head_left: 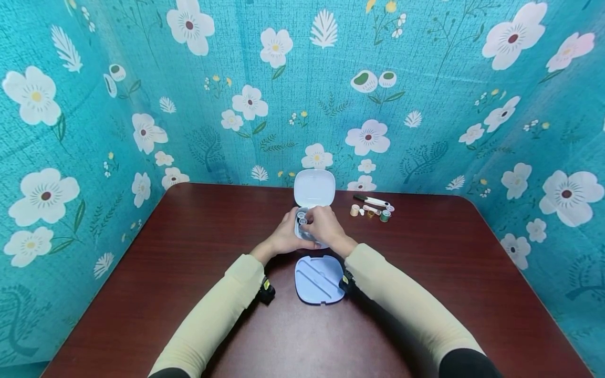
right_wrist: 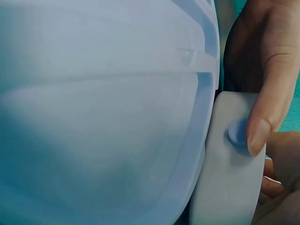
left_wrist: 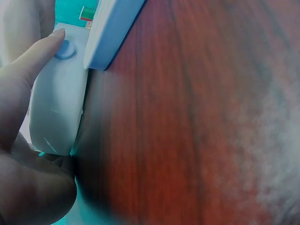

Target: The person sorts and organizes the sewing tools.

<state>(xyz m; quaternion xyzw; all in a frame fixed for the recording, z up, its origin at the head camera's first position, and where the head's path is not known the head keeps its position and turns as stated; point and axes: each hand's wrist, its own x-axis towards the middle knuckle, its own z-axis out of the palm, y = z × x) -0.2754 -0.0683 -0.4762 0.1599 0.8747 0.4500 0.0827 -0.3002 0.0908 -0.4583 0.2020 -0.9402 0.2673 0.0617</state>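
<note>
A small pale box (head_left: 299, 231) stands on the table with its lid (head_left: 314, 188) raised at the back. My left hand (head_left: 283, 236) grips the box from the left, its thumb (left_wrist: 42, 54) lying across the front wall by a round blue button (right_wrist: 237, 133). My right hand (head_left: 325, 224) reaches over the box from the right. Its fingertips pinch a small clear round piece (head_left: 303, 222), like a bobbin, inside the box. Beside that piece is another clear round one (head_left: 301, 214). The right hand covers much of the interior.
A light blue compartment tray (head_left: 319, 278) lies just in front of the box. Behind and to the right sit a beige spool (head_left: 354, 210), a brown spool (head_left: 371, 214), a green spool (head_left: 385, 216) and a black-and-white pen-like tool (head_left: 372, 200). Floral cloth (head_left: 293, 115) hangs behind the table.
</note>
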